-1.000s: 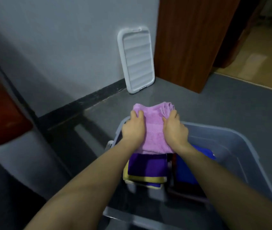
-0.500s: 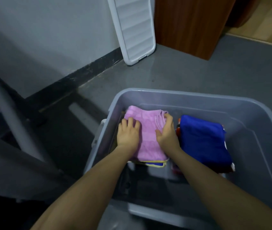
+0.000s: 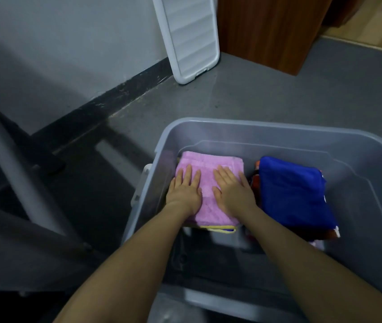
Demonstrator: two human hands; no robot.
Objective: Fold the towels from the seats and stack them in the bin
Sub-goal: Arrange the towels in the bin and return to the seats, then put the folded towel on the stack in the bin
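A folded pink towel [image 3: 208, 164] lies on top of a stack in the left part of the grey plastic bin [image 3: 266, 127]. My left hand [image 3: 184, 190] presses flat on the towel's left side with straight fingers. Beside it, my right hand [image 3: 231, 191] presses flat on the right side. A yellow-edged towel [image 3: 220, 228] peeks out under the pink one. To the right in the bin sits a second stack topped by a folded blue towel [image 3: 292, 192].
The white bin lid [image 3: 190, 36] leans against the wall behind the bin. A brown wooden door [image 3: 266, 29] stands at the back right. Grey chair legs [image 3: 15, 169] cross the floor at left. Grey floor surrounds the bin.
The pink towel went from above the bin's rim down onto the left stack. Both hands let go of its edges and now lie flat on top of it.
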